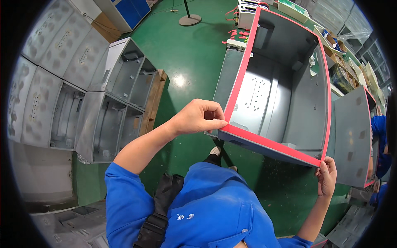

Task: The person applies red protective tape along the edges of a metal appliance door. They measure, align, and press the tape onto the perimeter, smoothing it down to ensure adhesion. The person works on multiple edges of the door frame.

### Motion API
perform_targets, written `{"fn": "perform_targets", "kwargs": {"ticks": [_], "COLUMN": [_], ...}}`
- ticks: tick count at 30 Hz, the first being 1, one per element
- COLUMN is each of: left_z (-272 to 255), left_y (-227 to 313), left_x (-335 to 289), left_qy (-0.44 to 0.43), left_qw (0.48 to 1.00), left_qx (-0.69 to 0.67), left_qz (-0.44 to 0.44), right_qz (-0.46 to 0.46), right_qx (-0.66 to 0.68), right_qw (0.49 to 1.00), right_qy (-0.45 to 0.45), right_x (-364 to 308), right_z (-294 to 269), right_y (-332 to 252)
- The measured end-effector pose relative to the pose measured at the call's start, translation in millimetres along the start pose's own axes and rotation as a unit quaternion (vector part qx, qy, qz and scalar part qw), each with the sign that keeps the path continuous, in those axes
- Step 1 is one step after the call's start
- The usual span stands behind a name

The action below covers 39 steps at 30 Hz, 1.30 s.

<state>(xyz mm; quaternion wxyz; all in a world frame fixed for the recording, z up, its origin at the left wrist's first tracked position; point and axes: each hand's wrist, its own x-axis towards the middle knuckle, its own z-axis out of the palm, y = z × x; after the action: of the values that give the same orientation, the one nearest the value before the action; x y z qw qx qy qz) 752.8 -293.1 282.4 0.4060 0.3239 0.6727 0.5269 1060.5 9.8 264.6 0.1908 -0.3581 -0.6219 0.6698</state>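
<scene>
In front of me stands a grey sheet-metal cabinet [269, 91] with its open side facing up. Bright red tape [273, 143] runs along its rim on all four sides. At the near left corner, my left hand [199, 117] is closed in a pinch, thumb and forefinger on the tape. My right hand [326, 177] grips the tape at the near right corner, its fingers closed and partly hidden beside the edge. Inside the cabinet, small holes dot a bright panel, and a rectangular cutout opens in the right wall.
Bare metal cabinets [124, 78] are stacked at the left on a wooden pallet [154, 101]. Another taped cabinet [352, 132] stands to the right, beside a person in a blue sleeve [378, 134]. Parts bins [345, 72] line the back right. A round stand base [190, 20] rests on the green floor.
</scene>
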Motion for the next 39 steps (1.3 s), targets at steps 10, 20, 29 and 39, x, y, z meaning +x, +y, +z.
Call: {"fn": "perform_targets", "kwargs": {"ticks": [10,20,29,39], "left_z": [-2.0,3.8,16.9,16.6], "left_y": [-1.1,8.9,-6.2,-11.8], "left_x": [2.2,-2.5,-5.9,-2.0], "left_qy": [-0.017,0.033,0.097,0.062], "left_qw": [0.998,0.976,0.982,0.994], "left_qx": [0.044,0.187,0.150,-0.091], "left_qz": [0.047,0.108,0.057,-0.011], "right_qz": [0.004,0.003,0.002,0.028], "right_qx": [0.018,0.014,0.003,0.054], "right_qw": [1.000,0.999,0.999,0.998], "right_qy": [0.019,0.032,0.040,0.008], "right_x": [-1.9,-1.9,-4.9,-5.1], "right_z": [5.5,6.6,8.2,-3.8], "right_y": [-3.1,-1.0,-5.1,-5.6]}}
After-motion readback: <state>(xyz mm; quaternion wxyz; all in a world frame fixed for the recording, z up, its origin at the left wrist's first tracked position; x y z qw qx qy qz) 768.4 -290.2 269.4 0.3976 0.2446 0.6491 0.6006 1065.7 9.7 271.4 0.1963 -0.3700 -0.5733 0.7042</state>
